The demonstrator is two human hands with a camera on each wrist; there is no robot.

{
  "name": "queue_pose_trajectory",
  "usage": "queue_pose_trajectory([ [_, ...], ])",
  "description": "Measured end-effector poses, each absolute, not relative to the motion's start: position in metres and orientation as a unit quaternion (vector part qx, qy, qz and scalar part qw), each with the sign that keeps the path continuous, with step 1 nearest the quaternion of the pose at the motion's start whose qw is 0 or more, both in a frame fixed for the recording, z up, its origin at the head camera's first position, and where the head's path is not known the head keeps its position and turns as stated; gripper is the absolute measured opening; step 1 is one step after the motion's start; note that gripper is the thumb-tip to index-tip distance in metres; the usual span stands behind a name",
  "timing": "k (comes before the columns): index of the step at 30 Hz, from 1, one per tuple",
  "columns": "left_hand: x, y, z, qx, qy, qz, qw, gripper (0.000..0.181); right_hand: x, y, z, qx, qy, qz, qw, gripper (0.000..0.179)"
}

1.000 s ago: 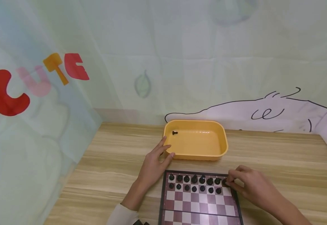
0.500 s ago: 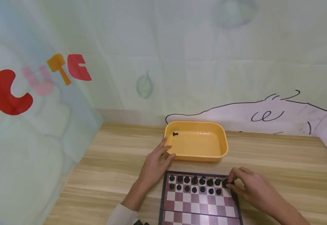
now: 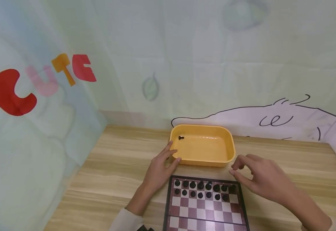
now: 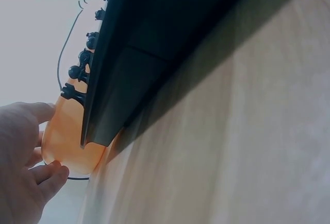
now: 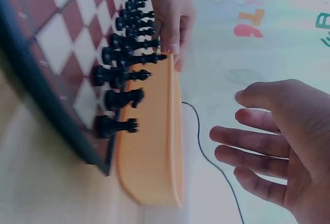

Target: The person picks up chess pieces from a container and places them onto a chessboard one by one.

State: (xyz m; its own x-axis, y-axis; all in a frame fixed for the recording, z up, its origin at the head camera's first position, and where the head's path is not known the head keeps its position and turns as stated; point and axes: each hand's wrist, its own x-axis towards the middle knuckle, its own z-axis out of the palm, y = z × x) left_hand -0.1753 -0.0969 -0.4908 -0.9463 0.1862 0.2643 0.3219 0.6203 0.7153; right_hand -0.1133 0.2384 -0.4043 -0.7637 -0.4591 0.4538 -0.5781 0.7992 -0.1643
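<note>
My left hand (image 3: 157, 169) rests at the left front corner of a yellow tray (image 3: 203, 163), fingertips and thumb touching its rim. Inside the tray a small black chess piece (image 3: 181, 137) lies on its side. A magnetic-style chessboard (image 3: 193, 213) lies in front of the tray, bearing two rows of black chess pieces along its far edge. At the far right corner stands a black rook (image 5: 116, 126). Off the board's right corner, my right hand (image 3: 261, 176) is raised with loosely curved fingers and holds nothing. The near part of the board is cut off.
The wooden table (image 3: 121, 154) extends to both sides of the board. Behind it hangs a pale printed curtain (image 3: 196, 80) with coloured letters on its left part.
My right hand has let go of the black rook on the corner square and lifted away from the board, up toward the tray's right side. The left hand stays put.
</note>
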Motion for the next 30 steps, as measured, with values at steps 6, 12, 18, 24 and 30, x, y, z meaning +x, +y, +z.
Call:
queue_pose_trajectory([
  [6, -0.174, -0.098, -0.492, -0.14, -0.896, -0.413, 0.084, 0.047, -0.138, 0.223, -0.392, 0.275, -0.935, 0.14, 0.172, 0.017],
  [12, -0.174, -0.097, -0.491, -0.142, -0.896, -0.413, 0.08, 0.047, -0.165, 0.214, -0.386, 0.285, -0.934, 0.158, 0.148, 0.011],
  [18, -0.174, -0.097, -0.489, -0.141, -0.896, -0.412, 0.085, 0.048, -0.189, 0.203, -0.382, 0.282, -0.938, 0.159, 0.124, 0.007],
  [24, -0.174, -0.097, -0.489, -0.147, -0.894, -0.414, 0.086, 0.047, -0.21, 0.192, -0.382, 0.289, -0.938, 0.166, 0.093, 0.008],
  [30, -0.175, -0.097, -0.488, -0.152, -0.892, -0.417, 0.085, 0.047, -0.23, 0.177, -0.382, 0.29, -0.939, 0.176, 0.052, 0.01],
])
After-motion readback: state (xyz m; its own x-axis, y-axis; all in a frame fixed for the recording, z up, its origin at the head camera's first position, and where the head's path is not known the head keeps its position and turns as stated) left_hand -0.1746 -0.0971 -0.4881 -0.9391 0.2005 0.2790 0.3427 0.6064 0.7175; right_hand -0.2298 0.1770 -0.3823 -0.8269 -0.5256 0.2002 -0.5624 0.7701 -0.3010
